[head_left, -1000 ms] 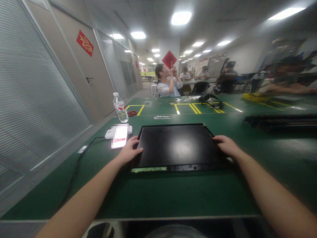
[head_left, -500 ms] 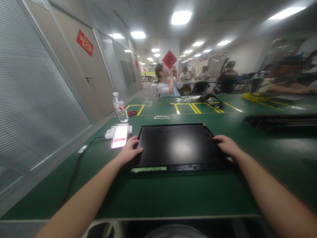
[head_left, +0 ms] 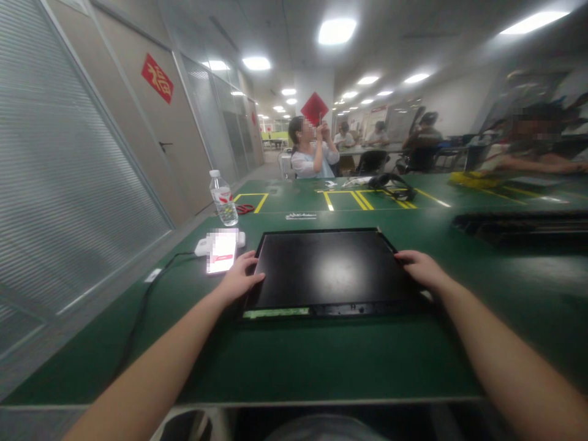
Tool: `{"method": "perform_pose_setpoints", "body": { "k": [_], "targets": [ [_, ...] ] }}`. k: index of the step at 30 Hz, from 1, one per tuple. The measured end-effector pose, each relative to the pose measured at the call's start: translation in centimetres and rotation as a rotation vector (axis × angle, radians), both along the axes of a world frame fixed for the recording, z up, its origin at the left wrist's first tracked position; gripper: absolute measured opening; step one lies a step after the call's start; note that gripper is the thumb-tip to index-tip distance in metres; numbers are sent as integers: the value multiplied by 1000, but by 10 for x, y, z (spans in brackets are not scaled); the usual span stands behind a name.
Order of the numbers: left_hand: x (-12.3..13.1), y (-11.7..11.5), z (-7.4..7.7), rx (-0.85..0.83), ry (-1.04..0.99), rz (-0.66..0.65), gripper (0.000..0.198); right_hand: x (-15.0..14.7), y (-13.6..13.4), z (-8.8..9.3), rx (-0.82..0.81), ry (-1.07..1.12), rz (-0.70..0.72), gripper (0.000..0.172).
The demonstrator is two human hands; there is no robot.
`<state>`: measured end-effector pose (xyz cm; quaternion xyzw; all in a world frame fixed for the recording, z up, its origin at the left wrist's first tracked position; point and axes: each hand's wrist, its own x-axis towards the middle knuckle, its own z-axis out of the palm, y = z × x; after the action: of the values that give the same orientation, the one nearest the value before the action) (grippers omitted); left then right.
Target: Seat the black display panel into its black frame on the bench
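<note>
A flat black screen panel (head_left: pixel 327 269) lies face up on the green table (head_left: pixel 321 361), with a thin green strip along its near left edge. My left hand (head_left: pixel 239 278) rests on the panel's left edge, fingers curled over the rim. On the opposite edge sits my right hand (head_left: pixel 420 268), its fingers wrapped over that side. Both hands grip the panel while it lies flat on the table.
A lit phone (head_left: pixel 221 254) on a white charger with a black cable (head_left: pixel 142 306) lies left of the panel. Behind it stand a water bottle (head_left: pixel 223 198) and red scissors (head_left: pixel 245 209). Another dark panel (head_left: pixel 523 225) lies far right. People sit at the far tables.
</note>
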<state>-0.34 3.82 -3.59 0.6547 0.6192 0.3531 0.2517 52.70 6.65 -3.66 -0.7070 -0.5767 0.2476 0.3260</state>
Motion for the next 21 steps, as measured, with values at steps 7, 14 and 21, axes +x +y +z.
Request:
{"method": "perform_pose_setpoints", "body": {
  "k": [7, 14, 21],
  "targets": [
    [-3, 2, -5, 8, -92, 22, 52, -7, -3, 5, -43, 39, -66, 52],
    [-1, 1, -3, 0, -65, 26, 52, -4, -2, 4, -8, 11, -53, 52],
    [0, 0, -1, 5, -27, 20, 54, -3, -1, 4, -28, 21, -36, 53]
  ]
}}
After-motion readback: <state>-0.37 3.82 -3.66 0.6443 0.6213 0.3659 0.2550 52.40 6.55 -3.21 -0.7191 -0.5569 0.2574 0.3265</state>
